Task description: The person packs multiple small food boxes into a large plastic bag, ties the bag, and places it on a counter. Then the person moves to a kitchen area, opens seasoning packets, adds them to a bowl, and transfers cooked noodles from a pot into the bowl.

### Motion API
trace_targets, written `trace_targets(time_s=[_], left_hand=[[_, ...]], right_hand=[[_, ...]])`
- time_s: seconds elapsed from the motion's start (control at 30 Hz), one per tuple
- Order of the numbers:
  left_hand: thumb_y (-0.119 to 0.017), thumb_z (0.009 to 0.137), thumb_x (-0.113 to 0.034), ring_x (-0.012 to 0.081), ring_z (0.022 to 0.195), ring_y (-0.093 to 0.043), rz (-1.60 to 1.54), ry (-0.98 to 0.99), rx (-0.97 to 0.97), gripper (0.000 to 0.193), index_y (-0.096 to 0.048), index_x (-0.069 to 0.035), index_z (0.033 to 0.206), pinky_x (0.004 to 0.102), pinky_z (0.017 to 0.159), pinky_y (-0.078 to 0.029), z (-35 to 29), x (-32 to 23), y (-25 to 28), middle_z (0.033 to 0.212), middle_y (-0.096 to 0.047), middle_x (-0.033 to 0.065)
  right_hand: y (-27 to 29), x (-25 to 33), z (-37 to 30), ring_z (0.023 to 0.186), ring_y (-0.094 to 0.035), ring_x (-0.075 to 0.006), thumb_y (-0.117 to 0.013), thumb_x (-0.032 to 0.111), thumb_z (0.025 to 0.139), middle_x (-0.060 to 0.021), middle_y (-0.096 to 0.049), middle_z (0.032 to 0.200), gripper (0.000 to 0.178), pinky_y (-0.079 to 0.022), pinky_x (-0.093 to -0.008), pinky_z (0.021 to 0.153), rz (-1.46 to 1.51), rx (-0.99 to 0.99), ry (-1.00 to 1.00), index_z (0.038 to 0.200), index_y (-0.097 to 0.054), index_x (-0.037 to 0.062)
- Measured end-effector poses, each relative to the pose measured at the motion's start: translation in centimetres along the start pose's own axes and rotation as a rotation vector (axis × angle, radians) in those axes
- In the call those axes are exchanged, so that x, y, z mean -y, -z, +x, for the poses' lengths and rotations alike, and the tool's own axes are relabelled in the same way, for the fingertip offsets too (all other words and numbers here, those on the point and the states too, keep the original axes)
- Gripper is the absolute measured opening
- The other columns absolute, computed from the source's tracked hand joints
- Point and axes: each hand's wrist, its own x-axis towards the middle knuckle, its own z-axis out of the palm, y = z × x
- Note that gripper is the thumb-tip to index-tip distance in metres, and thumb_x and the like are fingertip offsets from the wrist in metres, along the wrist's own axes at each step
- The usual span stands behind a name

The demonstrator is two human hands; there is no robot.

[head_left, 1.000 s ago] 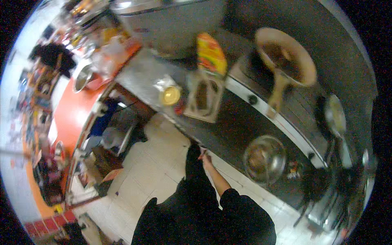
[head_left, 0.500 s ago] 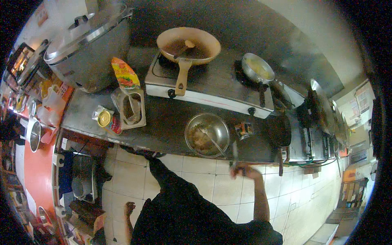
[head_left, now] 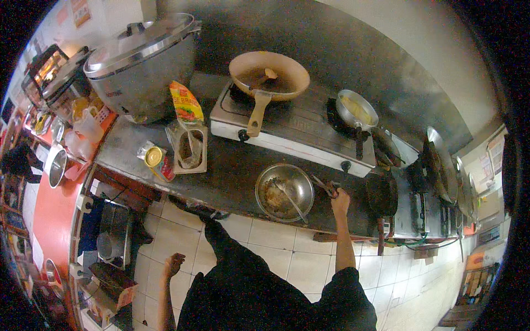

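My right hand (head_left: 340, 202) reaches over the counter's front edge, fingers closed at the spot of a small dark packet. A slim, dark and greyish thing (head_left: 324, 186) sticks out from the fingers toward the bowl; whether it is the packet, a tool or both is unclear. Just left of it stands a metal mixing bowl (head_left: 266, 212) with a brownish mix and a spoon (head_left: 292, 204) leaning on its rim. Down at my left side, away from the counter, my left hand (head_left: 174, 264) hangs with loosely bent fingers and nothing in it.
Behind the bowl is a two-burner stove (head_left: 292, 150) carrying a beige frying pan (head_left: 298, 91) and a small pan (head_left: 372, 120) with yellowish food. To the left are an opened can (head_left: 154, 157), a metal container (head_left: 203, 146), a yellow-red pouch (head_left: 186, 103) and a large rice cooker (head_left: 143, 83).
My right hand has moved forward from the counter's edge onto the spot where the small packet lay. My left hand has risen slightly. The whole view has shifted a little.
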Motion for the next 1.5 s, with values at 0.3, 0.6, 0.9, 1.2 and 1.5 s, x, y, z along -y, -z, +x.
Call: trace_targets(time_s=[0.3, 0.6, 0.9, 1.2, 1.5], left_hand=[[-0.054, 0.084, -0.013, 0.0143, 0.093, -0.054, -0.446, -0.079, 0.262, 0.025, -0.051, -0.001, 0.106, 0.0276, 0.081, -0.045, 5.4, -32.3, -4.9, 0.1, -0.057, 0.0082], [-0.063, 0.078, -0.013, 0.0103, 0.083, -0.054, -0.459, -0.372, -0.274, 0.038, -0.049, 0.002, 0.11, 0.0243, 0.067, -0.045, 6.7, -40.0, -7.6, 0.093, -0.058, 0.006], [-0.056, 0.082, -0.011, 0.0134, 0.099, -0.049, -0.865, -0.409, -0.448, 0.039, -0.044, 0.004, 0.116, 0.0282, 0.085, -0.04, 3.7, -36.0, -2.8, 0.108, -0.053, 0.008], [-0.05, 0.086, -0.026, 0.0169, 0.09, -0.054, -1.035, -0.186, -0.468, 0.029, -0.048, -0.001, 0.101, 0.0306, 0.077, -0.045, 1.9, -35.8, -1.9, 0.097, -0.056, 0.0072], [-0.047, 0.088, -0.029, 0.018, 0.089, -0.052, -1.352, -0.274, -0.489, 0.032, -0.044, -0.003, 0.106, 0.035, 0.078, -0.045, 2.0, -37.3, -2.3, 0.099, -0.053, 0.0069]], right_hand=[[4.3, 15.0, -5.0, 0.06, -0.049, -0.009, -0.062, -0.001, 0.071, -0.0008, -0.055, 0.072, 0.017, -0.04, -0.0227, 0.054, 1.11, 0.189, -0.244, 0.068, -0.047, 0.0065], [-1.2, 26.0, -11.2, 0.07, -0.052, -0.0107, -0.07, 0.003, 0.066, 0.0012, -0.054, 0.072, 0.02, -0.042, -0.0238, 0.062, 0.799, 0.553, 0.119, 0.076, -0.053, 0.0077], [-1.7, 32.1, -12.6, 0.074, -0.055, -0.0143, -0.067, -0.001, 0.068, -0.0036, -0.056, 0.078, 0.02, -0.046, -0.0272, 0.069, 1.18, 0.897, -0.061, 0.079, -0.051, 0.0051], [-1.8, 37.4, -14.7, 0.079, -0.054, -0.0149, -0.067, 0.002, 0.069, -0.0044, -0.054, 0.086, 0.025, -0.046, -0.0269, 0.07, 0.98, 0.761, 0.178, 0.079, -0.045, 0.0078], [-5.8, 34.5, -19.0, 0.082, -0.057, -0.0198, -0.055, 0.025, 0.081, -0.0055, -0.055, 0.092, 0.02, -0.053, -0.0313, 0.064, 1.774, 0.948, -0.491, 0.094, -0.051, 0.0108]])
